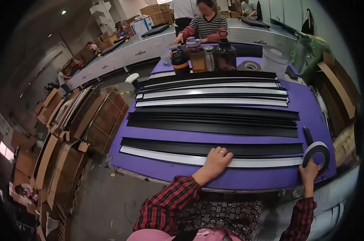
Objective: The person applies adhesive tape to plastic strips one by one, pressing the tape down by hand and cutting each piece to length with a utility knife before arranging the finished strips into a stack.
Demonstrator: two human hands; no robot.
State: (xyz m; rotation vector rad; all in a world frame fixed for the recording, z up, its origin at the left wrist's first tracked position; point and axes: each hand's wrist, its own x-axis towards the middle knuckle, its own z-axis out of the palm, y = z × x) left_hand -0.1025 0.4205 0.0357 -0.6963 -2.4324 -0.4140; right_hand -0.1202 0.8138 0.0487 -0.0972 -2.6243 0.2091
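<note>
A long black strip with a white band [170, 157] lies along the near edge of the purple table. My left hand [216, 162] rests on its middle, fingers curled together over it. At the strip's right end my right hand [309, 172] grips a roll of tape [325, 149], which stands tilted on edge. Just behind lies a plain black strip [182, 146], touching or nearly touching the white-banded one. A dark slim tool [307, 135], whose kind I cannot make out, lies beyond the roll.
Black strips [214, 122] and white-banded strips [214, 91] lie farther back on the purple tabletop [246, 182]. Bottles [180, 62], another tape roll [249, 66] and a white tub [275, 59] stand behind them. A person [208, 26] works across the table. Cardboard [101, 116] is stacked left.
</note>
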